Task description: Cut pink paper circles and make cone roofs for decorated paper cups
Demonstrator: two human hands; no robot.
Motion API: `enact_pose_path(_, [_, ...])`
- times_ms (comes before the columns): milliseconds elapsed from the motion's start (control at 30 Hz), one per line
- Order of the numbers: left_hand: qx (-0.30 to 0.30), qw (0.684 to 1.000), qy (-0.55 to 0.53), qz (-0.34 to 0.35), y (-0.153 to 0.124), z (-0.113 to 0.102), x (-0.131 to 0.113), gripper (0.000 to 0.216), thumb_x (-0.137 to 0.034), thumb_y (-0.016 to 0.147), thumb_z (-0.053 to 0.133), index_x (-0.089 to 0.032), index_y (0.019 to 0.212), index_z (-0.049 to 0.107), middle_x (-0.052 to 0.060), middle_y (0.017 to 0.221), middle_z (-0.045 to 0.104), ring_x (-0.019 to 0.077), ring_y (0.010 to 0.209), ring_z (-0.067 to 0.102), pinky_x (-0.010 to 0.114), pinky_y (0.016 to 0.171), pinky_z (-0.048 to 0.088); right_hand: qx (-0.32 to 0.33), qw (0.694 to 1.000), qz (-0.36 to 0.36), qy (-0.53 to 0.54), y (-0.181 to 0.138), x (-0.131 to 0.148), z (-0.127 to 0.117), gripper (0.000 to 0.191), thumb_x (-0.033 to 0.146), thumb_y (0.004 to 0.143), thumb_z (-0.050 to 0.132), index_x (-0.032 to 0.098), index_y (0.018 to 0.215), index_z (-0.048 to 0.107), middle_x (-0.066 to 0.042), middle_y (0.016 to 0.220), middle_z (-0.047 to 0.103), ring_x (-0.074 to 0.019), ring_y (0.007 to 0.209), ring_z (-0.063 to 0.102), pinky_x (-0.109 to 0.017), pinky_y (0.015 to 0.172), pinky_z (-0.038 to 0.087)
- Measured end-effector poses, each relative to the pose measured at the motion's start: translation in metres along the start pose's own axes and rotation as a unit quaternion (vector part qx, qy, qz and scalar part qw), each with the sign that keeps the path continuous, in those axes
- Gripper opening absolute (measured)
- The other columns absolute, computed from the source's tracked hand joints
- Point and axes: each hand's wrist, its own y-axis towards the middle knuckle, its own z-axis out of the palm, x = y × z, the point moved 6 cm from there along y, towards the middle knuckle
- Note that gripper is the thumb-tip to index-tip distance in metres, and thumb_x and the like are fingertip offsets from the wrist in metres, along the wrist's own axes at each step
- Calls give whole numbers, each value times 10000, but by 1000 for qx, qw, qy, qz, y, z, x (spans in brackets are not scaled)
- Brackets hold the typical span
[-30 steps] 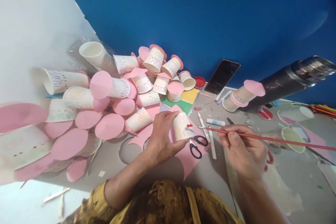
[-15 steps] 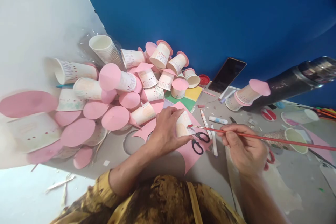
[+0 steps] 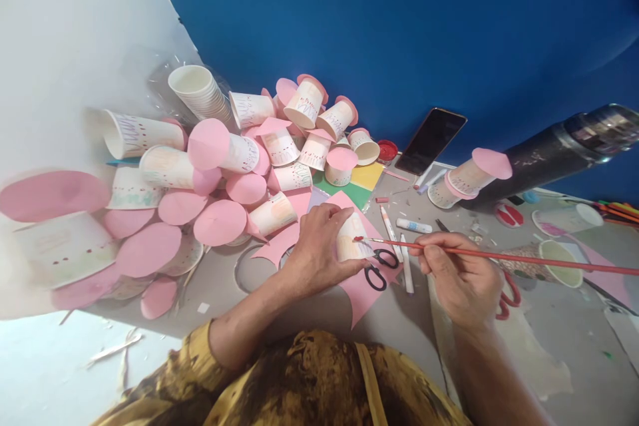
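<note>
My left hand (image 3: 319,246) is closed around a white paper cup (image 3: 352,247) that has faint coloured marks on its side. Between the thumb and fingers of my right hand (image 3: 459,279) is a long red paintbrush (image 3: 499,255), its shaft running out to the right. The brush tip, loaded with red paint, meets the side of the cup or hovers just over it; I cannot tell which. Beneath the cup lie pink paper (image 3: 362,303) and a pair of black-handled scissors (image 3: 382,269), whose blades are hidden.
Many decorated cups with pink paper discs (image 3: 219,223) are heaped on the left, beside a stack of plain cups (image 3: 197,90). Markers (image 3: 392,233), a glue stick (image 3: 414,225) and a phone (image 3: 432,142) lie beyond my hands. A dark flask (image 3: 544,153) and red-handled scissors (image 3: 508,296) are at right.
My right hand has shifted slightly left, carrying the brush tip further across the cup's side. The cup has turned or moved a little in my left hand.
</note>
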Motion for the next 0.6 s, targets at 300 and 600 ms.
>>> enact_pose_path(300, [2,1000,-10,-4,1,-2,-2,778,-547,726,850,-209,1357,545,154,1258,555,346,1170,543,536,1008,463,-2,1000,0,-13,-1,0,-2,87,268,958,686,199,945,736,-18,664,692,-135,540,607,-240,479,499])
enact_pose_path(600, [-13,1000,-3,8,0,0,1,792,-557,731,841,-212,1374,533,152,1250,551,345,1164,544,548,1008,464,-8,1000,-1,-29,0,2,-2,117,295,955,684,198,918,736,14,582,617,-158,551,646,-249,495,521])
